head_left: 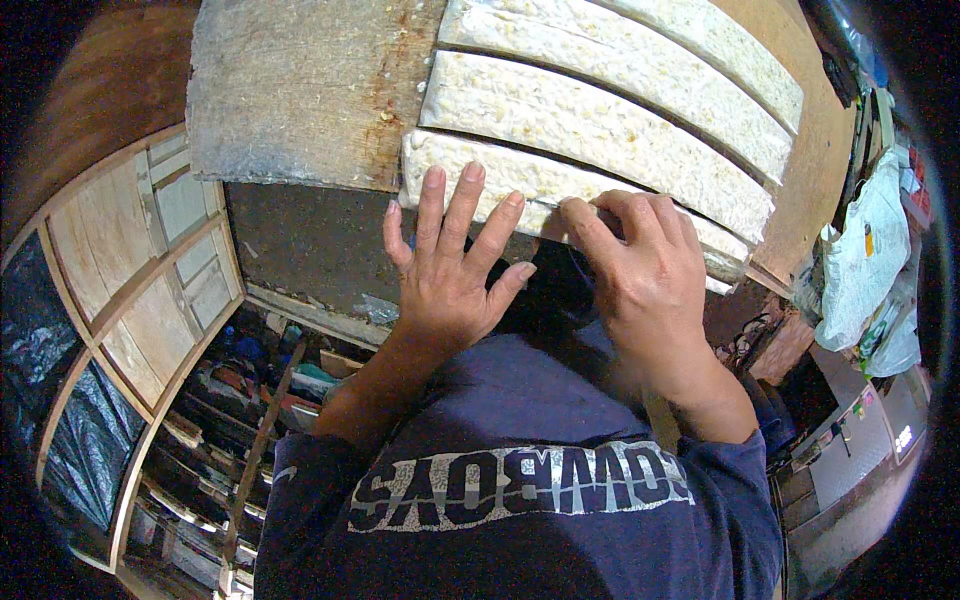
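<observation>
Long white slabs flecked with yellowish beans, which look like tempeh, lie side by side on a wooden table. My left hand is open, its fingers spread and their tips resting on the nearest tempeh slab toward its left end. To the right, my right hand is closed, fingers curled at the near edge of that same slab. What its fingertips grip, if anything, is hidden. Behind it lie another slab and several more, parted by dark narrow gaps.
A worn, stained wooden board adjoins the slabs on the left. Plastic bags hang at the right. At the lower left, stacked wood strips lie beside a wood-framed panel. The table's near edge is close to my body.
</observation>
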The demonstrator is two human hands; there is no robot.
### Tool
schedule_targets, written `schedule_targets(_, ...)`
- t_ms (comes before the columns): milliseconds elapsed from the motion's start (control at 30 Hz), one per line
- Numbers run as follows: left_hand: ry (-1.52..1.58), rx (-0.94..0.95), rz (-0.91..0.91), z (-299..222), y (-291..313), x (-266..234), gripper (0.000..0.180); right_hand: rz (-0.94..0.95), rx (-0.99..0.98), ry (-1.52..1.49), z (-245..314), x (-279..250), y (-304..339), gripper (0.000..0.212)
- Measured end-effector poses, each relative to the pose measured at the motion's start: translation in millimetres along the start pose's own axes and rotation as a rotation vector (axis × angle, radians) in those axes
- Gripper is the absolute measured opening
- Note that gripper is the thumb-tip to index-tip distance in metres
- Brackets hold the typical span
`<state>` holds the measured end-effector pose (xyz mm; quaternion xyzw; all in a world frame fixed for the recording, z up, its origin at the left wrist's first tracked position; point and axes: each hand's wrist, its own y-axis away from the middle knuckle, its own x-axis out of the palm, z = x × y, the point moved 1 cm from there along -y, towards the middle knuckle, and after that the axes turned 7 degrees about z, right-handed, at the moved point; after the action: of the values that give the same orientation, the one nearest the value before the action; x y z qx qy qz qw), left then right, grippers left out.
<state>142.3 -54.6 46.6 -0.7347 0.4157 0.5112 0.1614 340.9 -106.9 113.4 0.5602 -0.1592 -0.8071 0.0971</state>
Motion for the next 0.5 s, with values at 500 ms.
schedule_targets(500, -0.005, -0.011, 0.014, 0, 0, 0, 0.067, -0.046, 0.008, -0.120, -3, 11, 2, 0.039)
